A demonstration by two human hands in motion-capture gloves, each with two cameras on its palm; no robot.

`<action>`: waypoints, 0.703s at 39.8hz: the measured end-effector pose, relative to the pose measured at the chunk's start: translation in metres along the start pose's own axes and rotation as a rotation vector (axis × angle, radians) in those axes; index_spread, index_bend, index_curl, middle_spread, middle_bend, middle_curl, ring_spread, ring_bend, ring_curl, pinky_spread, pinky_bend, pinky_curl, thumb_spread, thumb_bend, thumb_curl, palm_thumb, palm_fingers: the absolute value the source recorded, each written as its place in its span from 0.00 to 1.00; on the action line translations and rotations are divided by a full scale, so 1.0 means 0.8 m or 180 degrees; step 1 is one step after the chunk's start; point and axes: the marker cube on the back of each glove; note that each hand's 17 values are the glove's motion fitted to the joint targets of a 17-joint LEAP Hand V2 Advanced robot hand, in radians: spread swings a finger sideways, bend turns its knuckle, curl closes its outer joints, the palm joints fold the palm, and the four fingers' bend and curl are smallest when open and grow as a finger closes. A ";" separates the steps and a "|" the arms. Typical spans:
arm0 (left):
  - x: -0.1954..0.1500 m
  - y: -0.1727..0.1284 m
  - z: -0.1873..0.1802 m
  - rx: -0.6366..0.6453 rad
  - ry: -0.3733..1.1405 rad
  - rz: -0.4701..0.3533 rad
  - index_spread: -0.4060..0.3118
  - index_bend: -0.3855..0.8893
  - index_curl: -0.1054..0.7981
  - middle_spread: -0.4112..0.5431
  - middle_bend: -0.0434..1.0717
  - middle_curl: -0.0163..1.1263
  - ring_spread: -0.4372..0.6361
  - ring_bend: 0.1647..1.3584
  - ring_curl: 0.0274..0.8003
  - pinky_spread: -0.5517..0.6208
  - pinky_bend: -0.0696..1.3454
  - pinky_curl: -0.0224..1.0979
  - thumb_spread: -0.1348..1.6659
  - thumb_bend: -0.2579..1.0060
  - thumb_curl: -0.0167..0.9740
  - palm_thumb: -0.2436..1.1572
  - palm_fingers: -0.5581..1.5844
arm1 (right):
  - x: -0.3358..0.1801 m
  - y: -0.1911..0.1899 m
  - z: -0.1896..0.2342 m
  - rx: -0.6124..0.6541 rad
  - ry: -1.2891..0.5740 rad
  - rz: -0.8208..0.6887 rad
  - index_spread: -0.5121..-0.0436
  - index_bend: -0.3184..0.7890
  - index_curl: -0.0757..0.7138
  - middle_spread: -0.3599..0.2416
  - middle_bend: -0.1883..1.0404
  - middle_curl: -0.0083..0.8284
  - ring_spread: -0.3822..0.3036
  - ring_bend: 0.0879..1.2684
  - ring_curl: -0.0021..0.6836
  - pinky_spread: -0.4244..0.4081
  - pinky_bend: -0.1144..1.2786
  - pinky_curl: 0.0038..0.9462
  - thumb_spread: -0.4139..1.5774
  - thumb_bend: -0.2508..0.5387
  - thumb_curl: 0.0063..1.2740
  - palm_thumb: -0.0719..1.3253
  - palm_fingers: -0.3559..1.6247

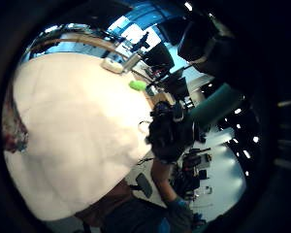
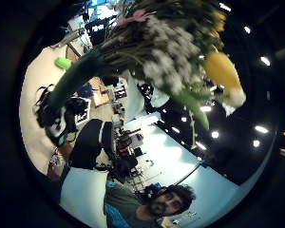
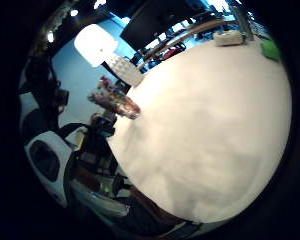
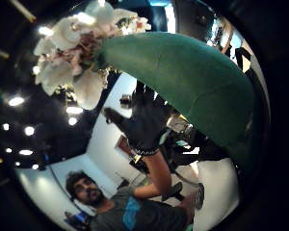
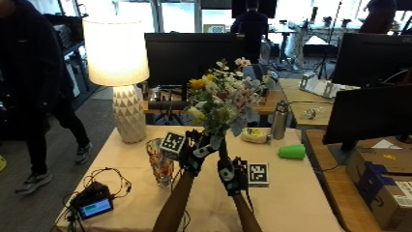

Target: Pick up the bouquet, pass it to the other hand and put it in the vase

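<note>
A person is holding the bouquet (image 5: 222,99) upright above the table (image 5: 283,193), beside the vase (image 5: 159,162). The right hand (image 5: 230,175) is gripping its stem low down; the left hand (image 5: 195,151), fingers spread, is touching it higher up.

Bouquet (image 5: 223,99) yellow, white, pink; cup (image 5: 292,151) green; lamp (image 5: 118,53) cream.

Both forearms raised, left hand (image 5: 195,153) fingers spread, right hand (image 5: 230,175) curled, gripping below it
</note>
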 end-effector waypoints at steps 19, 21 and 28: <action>0.021 -0.017 0.025 0.0233 0.0329 0.0118 0.41 0.36 0.31 0.20 0.32 0.34 0.22 0.45 0.37 0.38 0.42 0.36 0.56 0.21 0.47 0.70 0.73 | 0.002 0.031 0.063 -0.0477 -0.0507 0.0134 0.52 0.44 0.64 0.29 0.74 0.74 0.28 0.81 0.83 0.18 0.68 0.52 0.60 0.29 0.49 0.72 0.84; 0.011 -0.022 0.024 0.0261 0.0324 0.0119 0.37 0.36 0.32 0.17 0.33 0.36 0.18 0.44 0.39 0.33 0.44 0.37 0.53 0.22 0.49 0.73 0.76 | 0.010 0.031 0.063 -0.0491 -0.0438 0.0096 0.52 0.44 0.64 0.29 0.74 0.74 0.28 0.81 0.83 0.18 0.68 0.52 0.60 0.29 0.49 0.72 0.84; -0.003 -0.032 0.021 0.0248 0.0288 0.0084 0.25 0.37 0.33 0.10 0.43 0.42 0.10 0.52 0.48 0.20 0.49 0.41 0.36 0.19 0.58 0.80 0.85 | 0.017 0.021 0.064 -0.0448 -0.0464 -0.0248 0.51 0.43 0.65 0.29 0.74 0.75 0.28 0.81 0.83 0.17 0.68 0.52 0.60 0.29 0.50 0.71 0.84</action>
